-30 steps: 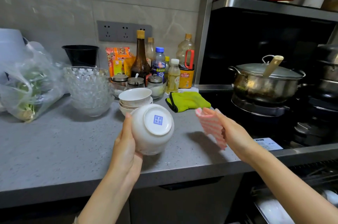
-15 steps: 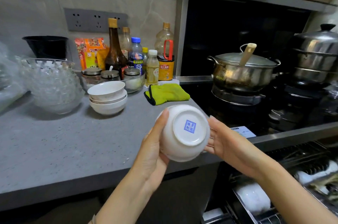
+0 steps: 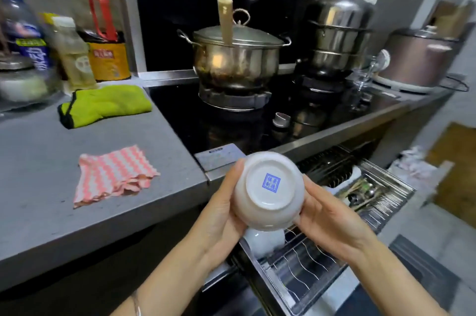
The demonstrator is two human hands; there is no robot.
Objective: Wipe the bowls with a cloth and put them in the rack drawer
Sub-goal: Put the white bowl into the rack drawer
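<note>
The left hand (image 3: 221, 215) and the right hand (image 3: 327, 215) hold 1 white bowl (image 3: 268, 189) between them, fingers wrapped round its sides, bottom facing up. It is over the open rack drawer (image 3: 309, 272), near and right. A second bowl (image 3: 262, 241) sits in the drawer just under it. The pink cloth (image 3: 113, 174) lies on the grey counter (image 3: 38, 161) to the left, with a green cloth (image 3: 103, 105) farther back. A pot (image 3: 237, 58) and a tall steamer (image 3: 340, 32) stand on the stove (image 3: 231, 125), far behind.

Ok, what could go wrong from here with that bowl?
1. The bowl is held upside down by its smooth sides above the open rack drawer; a slip could drop it onto the wires.
2. Another white bowl already sits right beneath, so a careless lowering might chip both.
</note>
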